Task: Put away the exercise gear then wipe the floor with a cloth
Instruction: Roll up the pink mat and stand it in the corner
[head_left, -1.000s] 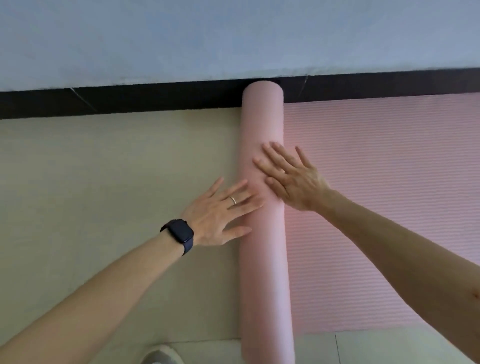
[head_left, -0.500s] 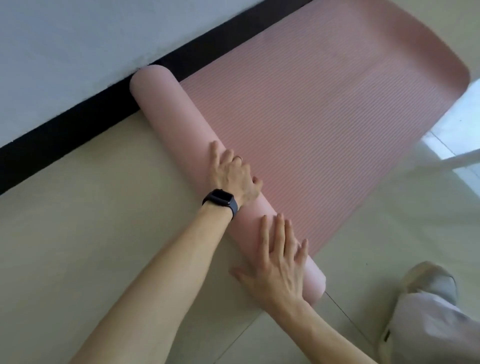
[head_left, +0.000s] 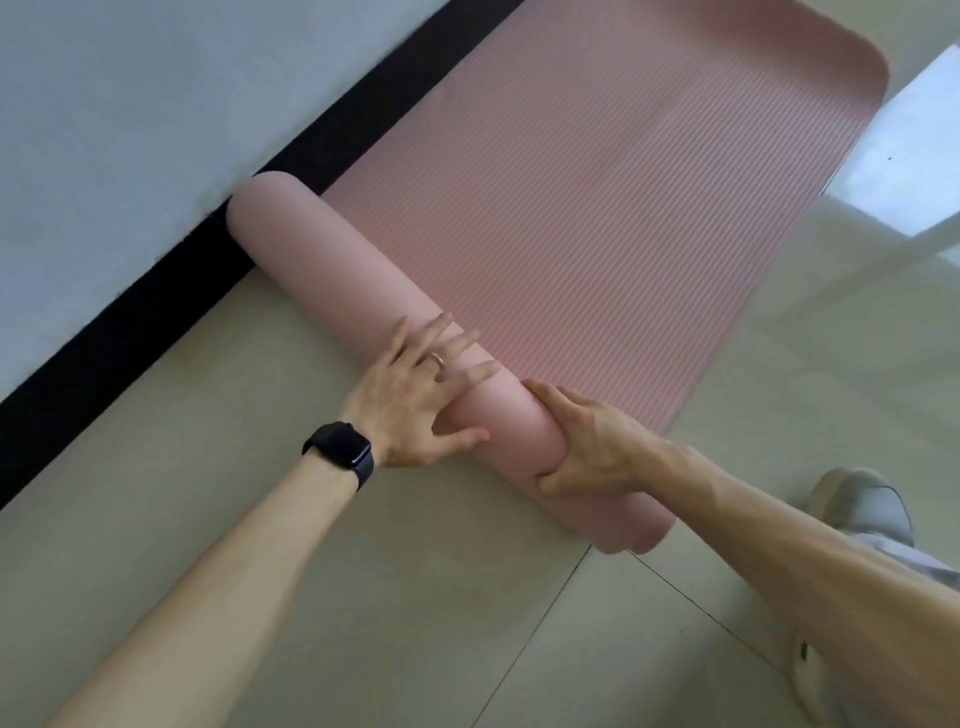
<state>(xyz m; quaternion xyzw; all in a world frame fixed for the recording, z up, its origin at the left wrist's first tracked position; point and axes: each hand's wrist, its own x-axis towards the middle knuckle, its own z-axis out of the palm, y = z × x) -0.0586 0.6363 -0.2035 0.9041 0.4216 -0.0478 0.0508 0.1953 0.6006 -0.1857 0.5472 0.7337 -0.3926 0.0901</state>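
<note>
Left hand (head_left: 410, 400) flat on mat (head_left: 332, 280), right hand (head_left: 597, 441) seemingly gripping it; skirting (head_left: 130, 322) meets roll's end.

Pink ribbed mat (head_left: 597, 208), black watch (head_left: 340, 452)

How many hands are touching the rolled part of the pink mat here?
2. The left hand presses spread fingers on the mat roll around its middle. The right hand grips it just beside the left, toward the near end. Neither is hidden.
</note>
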